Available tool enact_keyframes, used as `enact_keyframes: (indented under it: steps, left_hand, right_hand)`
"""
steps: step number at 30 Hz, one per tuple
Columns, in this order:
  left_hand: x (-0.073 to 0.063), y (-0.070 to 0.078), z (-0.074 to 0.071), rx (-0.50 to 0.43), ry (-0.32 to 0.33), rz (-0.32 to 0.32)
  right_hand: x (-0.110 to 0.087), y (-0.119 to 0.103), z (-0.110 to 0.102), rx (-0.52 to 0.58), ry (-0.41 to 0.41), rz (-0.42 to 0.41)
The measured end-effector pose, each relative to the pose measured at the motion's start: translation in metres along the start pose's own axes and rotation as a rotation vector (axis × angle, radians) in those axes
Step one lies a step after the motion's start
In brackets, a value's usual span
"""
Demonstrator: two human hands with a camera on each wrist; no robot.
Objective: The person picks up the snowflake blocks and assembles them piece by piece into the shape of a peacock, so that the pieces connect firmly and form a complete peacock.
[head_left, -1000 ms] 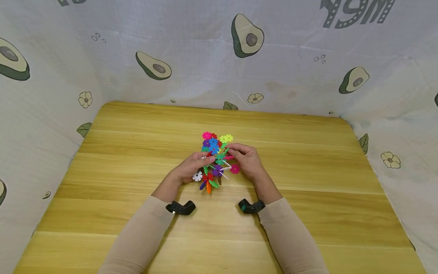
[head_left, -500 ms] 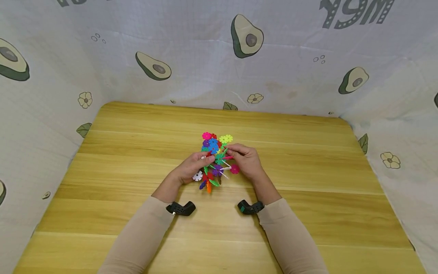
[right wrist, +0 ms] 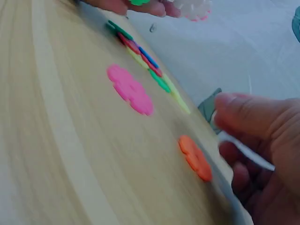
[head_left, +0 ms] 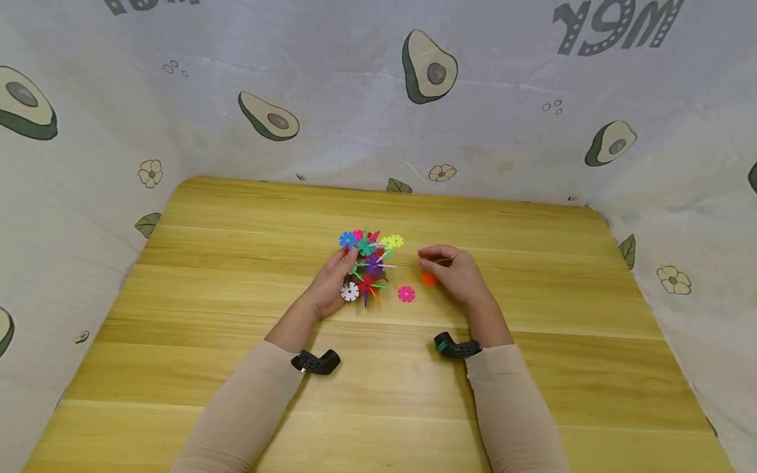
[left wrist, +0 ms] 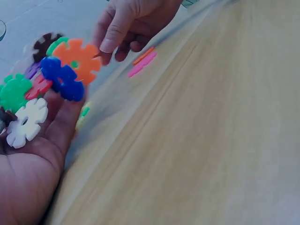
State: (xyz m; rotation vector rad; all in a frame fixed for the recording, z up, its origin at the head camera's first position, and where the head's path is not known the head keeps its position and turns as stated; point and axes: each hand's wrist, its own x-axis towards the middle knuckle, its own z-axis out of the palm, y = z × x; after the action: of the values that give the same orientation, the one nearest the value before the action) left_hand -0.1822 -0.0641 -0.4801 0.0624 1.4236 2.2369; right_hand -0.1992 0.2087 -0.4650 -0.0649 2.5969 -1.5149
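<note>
My left hand (head_left: 326, 286) grips a joined cluster of toothed plastic snowflake discs (head_left: 372, 266). In the left wrist view the cluster's white disc (left wrist: 28, 123), blue disc (left wrist: 62, 78) and orange disc (left wrist: 79, 62) show above the palm. Apart from it, my right hand (head_left: 458, 272) hovers with loosely bent fingers, a gap showing between thumb and forefinger and nothing seen in it. Under that thumb a loose orange disc (head_left: 428, 280) lies on the table, with a pink disc (head_left: 406, 293) to its left.
Several more flat discs lie on the wooden table (head_left: 562, 295) beyond the cluster, among them a yellow disc (head_left: 396, 241); the right wrist view shows them as a row with a green disc (right wrist: 159, 80). A printed white cloth (head_left: 349, 79) surrounds the table.
My right hand has drawn away from the cluster to the right, over the orange disc, now visible. My left hand has tilted the cluster, its near end swinging away from me.
</note>
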Motion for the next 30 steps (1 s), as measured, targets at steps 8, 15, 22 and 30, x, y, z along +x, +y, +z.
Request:
enact_keyframes:
  steps: [8, 15, 22, 30]
  left_hand:
    - [0.004, 0.002, -0.001, -0.223, 0.067, 0.148]
    - [0.002, 0.005, -0.002, -0.300, 0.059, 0.160]
    - [0.002, 0.004, 0.002, -0.349, 0.084, 0.226]
    - [0.005, 0.001, 0.000, -0.383, 0.181, 0.246]
  right_hand:
    - [-0.002, 0.000, -0.012, -0.376, -0.093, 0.009]
    - [-0.004, -0.010, -0.004, -0.388, -0.119, 0.009]
    - [-0.004, -0.012, 0.008, -0.198, -0.067, -0.040]
    - [-0.004, -0.015, 0.014, 0.078, -0.061, -0.026]
